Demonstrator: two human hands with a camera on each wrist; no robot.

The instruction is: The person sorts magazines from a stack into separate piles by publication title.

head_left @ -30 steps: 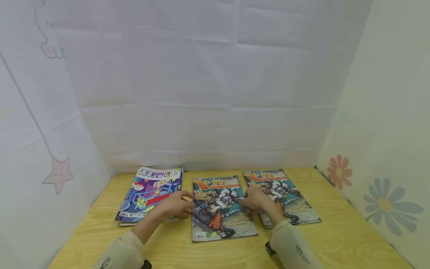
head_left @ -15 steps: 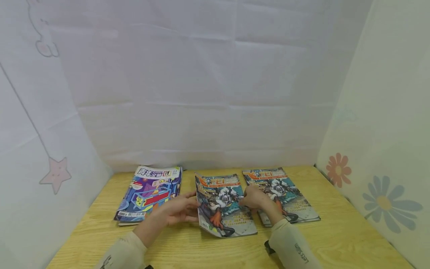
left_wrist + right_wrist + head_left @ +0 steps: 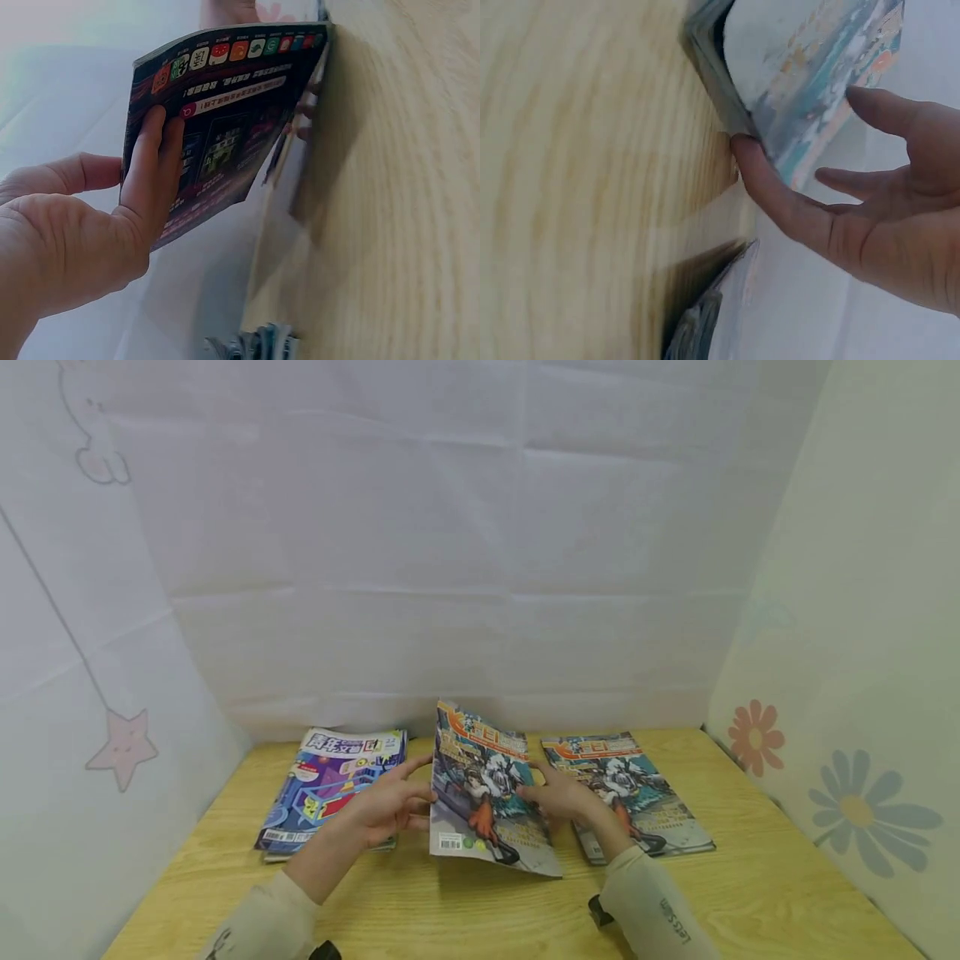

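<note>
A comic-style magazine (image 3: 487,793) with an orange title is lifted in the middle, its left side raised higher than its right. My left hand (image 3: 390,802) grips its left edge: in the left wrist view, two fingers (image 3: 154,161) lie along the dark back cover (image 3: 225,127) and the thumb is at the edge. At the right edge, my right hand (image 3: 558,793) holds it, thumb over the front cover. The right wrist view has that thumb (image 3: 889,109) beside the cover and a finger (image 3: 769,180) low at the edge, close to the table.
On the left lies a magazine stack (image 3: 330,793) with a purple cover on top. Another stack (image 3: 637,793), topped by the same comic cover, lies on the right. The wooden table (image 3: 495,918) meets white cloth walls (image 3: 450,527) at the back and sides.
My left hand has taken hold of the middle magazine's left edge and raised it off the table, tilting it. The right hand has changed its hold, thumb now over the front cover.
</note>
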